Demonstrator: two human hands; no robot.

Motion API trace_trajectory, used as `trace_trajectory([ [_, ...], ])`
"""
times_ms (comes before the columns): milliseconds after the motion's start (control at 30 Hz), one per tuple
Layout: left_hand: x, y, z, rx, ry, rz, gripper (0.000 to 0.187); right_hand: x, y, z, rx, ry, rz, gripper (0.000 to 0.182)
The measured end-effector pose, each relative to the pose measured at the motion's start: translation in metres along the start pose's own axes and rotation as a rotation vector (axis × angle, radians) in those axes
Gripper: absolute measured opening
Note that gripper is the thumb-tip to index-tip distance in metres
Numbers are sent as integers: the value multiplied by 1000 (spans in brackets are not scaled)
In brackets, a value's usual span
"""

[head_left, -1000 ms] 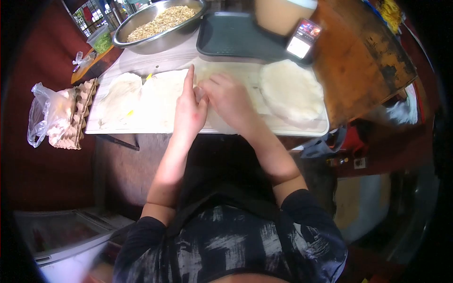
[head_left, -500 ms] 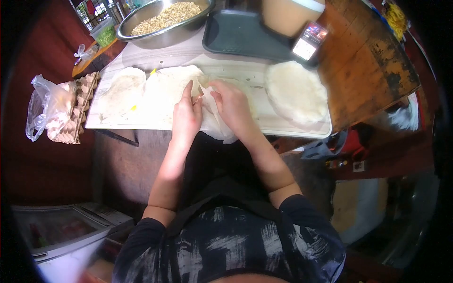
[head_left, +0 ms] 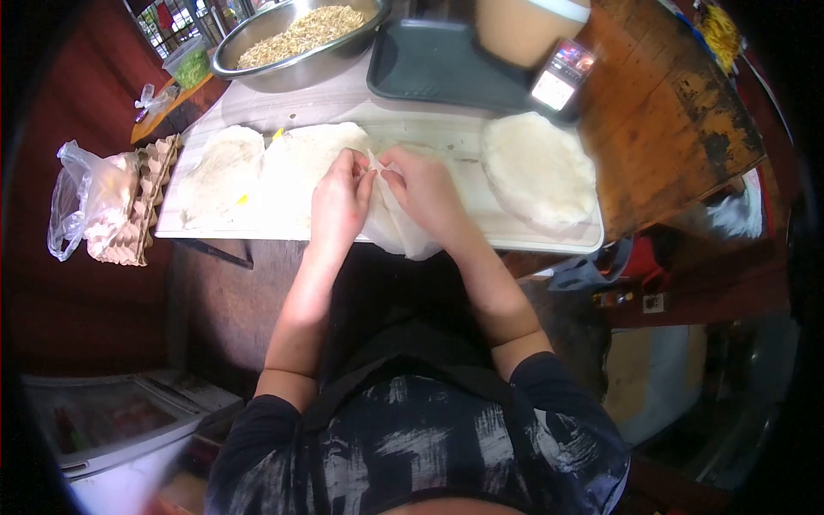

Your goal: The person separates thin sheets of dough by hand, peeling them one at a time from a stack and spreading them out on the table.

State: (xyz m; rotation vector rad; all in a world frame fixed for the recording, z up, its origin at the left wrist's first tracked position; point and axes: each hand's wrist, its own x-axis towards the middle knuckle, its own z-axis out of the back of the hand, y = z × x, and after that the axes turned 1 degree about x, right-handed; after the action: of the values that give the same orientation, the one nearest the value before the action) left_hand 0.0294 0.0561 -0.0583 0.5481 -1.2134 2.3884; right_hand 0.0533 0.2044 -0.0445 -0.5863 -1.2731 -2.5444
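Note:
Both hands meet over a thin, pale, translucent wrapper sheet, whose near edge droops over the board's front edge. My left hand pinches it at the upper end, fingertips pressed together. Close beside it, my right hand grips the same sheet between thumb and bent fingers. To the left lie a broad white wrapper sheet and another flat sheet. A thick round stack of wrappers rests at the right end. All of these lie on a pale board.
Behind the board stand a steel bowl of shredded filling, a dark tray, a tan tub and a phone showing a lit screen. An egg carton with a plastic bag is at left, below a green-filled container.
My left hand's raised index finger has bent down, and its fingertips now pinch the sheet beside my right hand. The sheet's drooping part shifted slightly.

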Motion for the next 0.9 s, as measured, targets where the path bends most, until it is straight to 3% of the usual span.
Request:
trace_trajectory([
  [67,-2,-2,-3,47,-22,-24,17,-1,-4,-8,-134,-93,152,19],
  [367,-7,-4,-10,187,-105,-6,16,-2,12,-20,-366,-107,101,22],
  [467,-8,-2,-11,194,-161,-31,17,-2,12,-21,-390,-97,85,21],
  [667,-5,-2,-5,197,-74,-5,14,-4,4,-24,-223,-71,18,17],
  [900,-5,0,-10,274,-147,-135,9,-1,-4,-24,-248,-36,-91,17],
])
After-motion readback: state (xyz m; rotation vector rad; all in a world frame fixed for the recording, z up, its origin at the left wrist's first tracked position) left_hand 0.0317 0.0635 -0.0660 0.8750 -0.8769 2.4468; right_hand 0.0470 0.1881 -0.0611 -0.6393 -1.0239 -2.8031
